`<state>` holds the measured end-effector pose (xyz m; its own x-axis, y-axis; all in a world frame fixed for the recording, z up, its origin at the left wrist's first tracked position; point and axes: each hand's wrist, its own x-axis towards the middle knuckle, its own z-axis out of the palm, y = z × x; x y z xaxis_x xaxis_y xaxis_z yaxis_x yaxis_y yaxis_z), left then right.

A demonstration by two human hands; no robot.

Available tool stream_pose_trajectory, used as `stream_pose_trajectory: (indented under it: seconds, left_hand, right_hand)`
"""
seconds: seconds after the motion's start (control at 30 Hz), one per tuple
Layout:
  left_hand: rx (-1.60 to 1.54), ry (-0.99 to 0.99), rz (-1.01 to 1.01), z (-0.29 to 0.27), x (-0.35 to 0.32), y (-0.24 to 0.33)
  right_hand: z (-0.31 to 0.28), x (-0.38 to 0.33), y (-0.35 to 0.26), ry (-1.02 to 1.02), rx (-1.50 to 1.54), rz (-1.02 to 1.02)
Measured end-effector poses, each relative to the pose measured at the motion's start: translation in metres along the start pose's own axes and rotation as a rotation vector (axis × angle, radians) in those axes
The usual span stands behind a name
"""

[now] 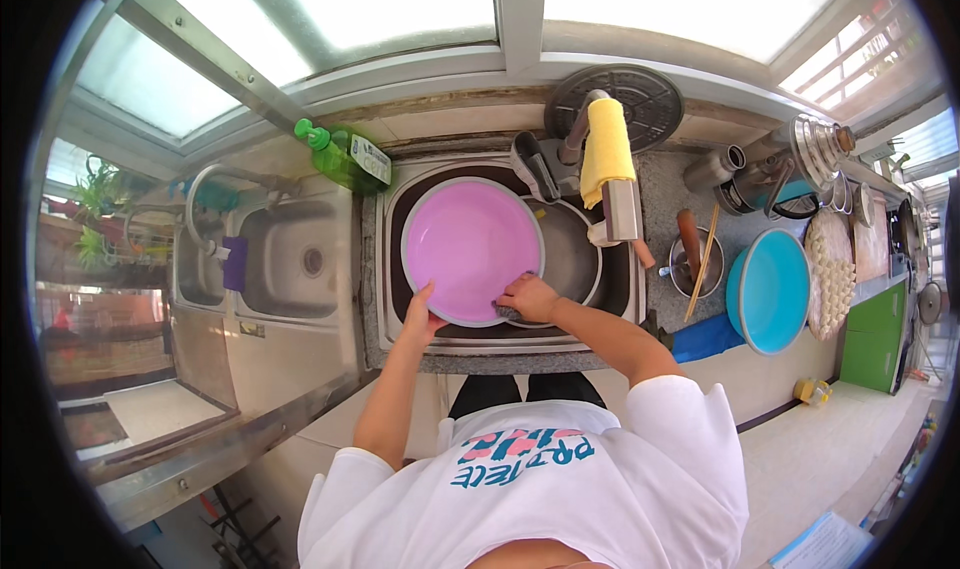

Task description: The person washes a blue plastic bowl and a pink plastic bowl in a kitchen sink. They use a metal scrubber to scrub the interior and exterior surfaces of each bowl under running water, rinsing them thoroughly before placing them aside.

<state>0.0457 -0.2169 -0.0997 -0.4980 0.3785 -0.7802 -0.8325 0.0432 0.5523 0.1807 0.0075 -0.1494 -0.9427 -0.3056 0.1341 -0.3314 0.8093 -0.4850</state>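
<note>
A pink plastic basin (470,239) with a pale rim sits in the sink (392,324) in front of me. My left hand (422,314) grips its near left rim, thumb on the inside. At the near right rim, my right hand (530,298) is closed around a dark grey scouring pad (507,313) and presses it against the basin's edge. Most of the pad is hidden under the fingers. A metal basin (572,254) lies to the right in the same sink, partly covered by the pink one.
A yellow cloth (607,144) hangs over the tap (622,214). Behind the sink stands a green pump bottle (345,157). On the right counter are a small metal pot (683,281), chopsticks (703,259), a blue basin (772,291) and a board of dumplings (828,279).
</note>
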Motion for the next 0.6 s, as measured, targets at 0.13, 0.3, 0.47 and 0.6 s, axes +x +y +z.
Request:
stream_pose_trajectory:
  seconds: [0.13, 0.3, 0.47, 0.6]
  left_hand:
    - [-0.172, 0.177, 0.100, 0.024, 0.009, -0.055]
    - [-0.047, 0.196, 0.078, 0.008, 0.002, -0.025]
    - [0.300, -0.046, -0.157, -0.009, -0.034, 0.032]
    - [0.237, -0.093, -0.166, 0.000, -0.041, 0.023]
  right_hand:
    - [0.002, 0.036, -0.060, 0.001, 0.101, 0.231]
    - [-0.010, 0.018, -0.041, 0.080, 0.151, 0.085]
    - [-0.057, -0.012, -0.013, -0.080, 0.086, -0.094]
    - [-0.128, -0.017, -0.038, -0.089, 0.224, -0.021]
